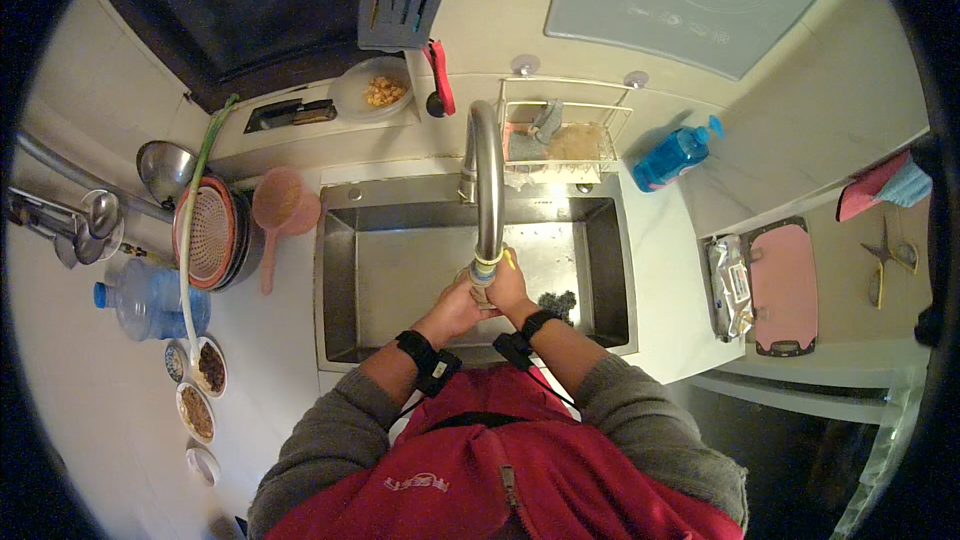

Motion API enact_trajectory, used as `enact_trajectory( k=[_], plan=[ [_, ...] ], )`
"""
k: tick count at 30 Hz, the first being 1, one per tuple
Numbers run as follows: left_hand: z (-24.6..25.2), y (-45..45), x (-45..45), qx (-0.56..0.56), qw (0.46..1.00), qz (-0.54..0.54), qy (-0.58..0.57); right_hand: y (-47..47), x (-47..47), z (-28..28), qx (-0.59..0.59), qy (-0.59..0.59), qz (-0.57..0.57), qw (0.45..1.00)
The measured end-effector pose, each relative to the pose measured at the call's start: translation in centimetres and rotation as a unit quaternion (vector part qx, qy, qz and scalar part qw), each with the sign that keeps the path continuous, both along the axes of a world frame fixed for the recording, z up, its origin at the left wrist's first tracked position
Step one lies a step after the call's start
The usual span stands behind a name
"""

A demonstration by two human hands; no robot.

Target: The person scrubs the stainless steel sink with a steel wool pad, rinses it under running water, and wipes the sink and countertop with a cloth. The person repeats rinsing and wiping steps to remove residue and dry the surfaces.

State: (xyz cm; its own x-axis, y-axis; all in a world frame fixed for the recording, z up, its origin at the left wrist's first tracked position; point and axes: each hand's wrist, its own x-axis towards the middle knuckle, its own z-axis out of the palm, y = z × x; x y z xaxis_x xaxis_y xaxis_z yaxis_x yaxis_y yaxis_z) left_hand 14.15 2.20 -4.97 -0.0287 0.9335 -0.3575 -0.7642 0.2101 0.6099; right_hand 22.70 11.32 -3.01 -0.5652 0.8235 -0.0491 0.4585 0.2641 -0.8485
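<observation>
My left hand [451,307] and my right hand [508,283] meet over the sink, right below the outlet of the curved metal faucet [491,165]. A small pale patch shows between them; whether it is a held thing or running water cannot be told, as the faucet head hides most of it. On the faucet head sits a yellow-green band with a small yellow tab [509,259] near my right fingers. The stainless steel sink [405,262] lies beneath both hands. A dark scouring pad [557,305] rests on its wet floor, close to my right wrist.
Behind the faucet hangs a wire rack [562,154] with cloths. A blue soap bottle [673,157] stands right of it. Left are a pink ladle [271,229], stacked colanders [204,232], a long scallion [191,240], a water jug [161,300] and food dishes [196,412]. A pink cutting board [784,285] stands far right.
</observation>
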Motion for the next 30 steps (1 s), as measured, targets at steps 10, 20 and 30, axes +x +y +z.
enact_trajectory(
  k=[10, 20, 30],
  plan=[
    [0.8, -0.7, 0.2, -0.053, 0.997, -0.008, 0.064, -1.1, 0.2, 0.5, -0.057, -0.013, 0.044, 0.997],
    [-0.2, -0.1, -0.8, 0.02, 0.997, 0.033, 0.067, -1.2, -0.8, -2.5, -0.171, 0.104, 0.058, 0.978],
    [-2.3, 1.0, -1.3, -0.057, 0.977, 0.123, -0.165, -2.1, -1.2, -2.1, -0.09, 0.197, 0.046, 0.975]
  ],
)
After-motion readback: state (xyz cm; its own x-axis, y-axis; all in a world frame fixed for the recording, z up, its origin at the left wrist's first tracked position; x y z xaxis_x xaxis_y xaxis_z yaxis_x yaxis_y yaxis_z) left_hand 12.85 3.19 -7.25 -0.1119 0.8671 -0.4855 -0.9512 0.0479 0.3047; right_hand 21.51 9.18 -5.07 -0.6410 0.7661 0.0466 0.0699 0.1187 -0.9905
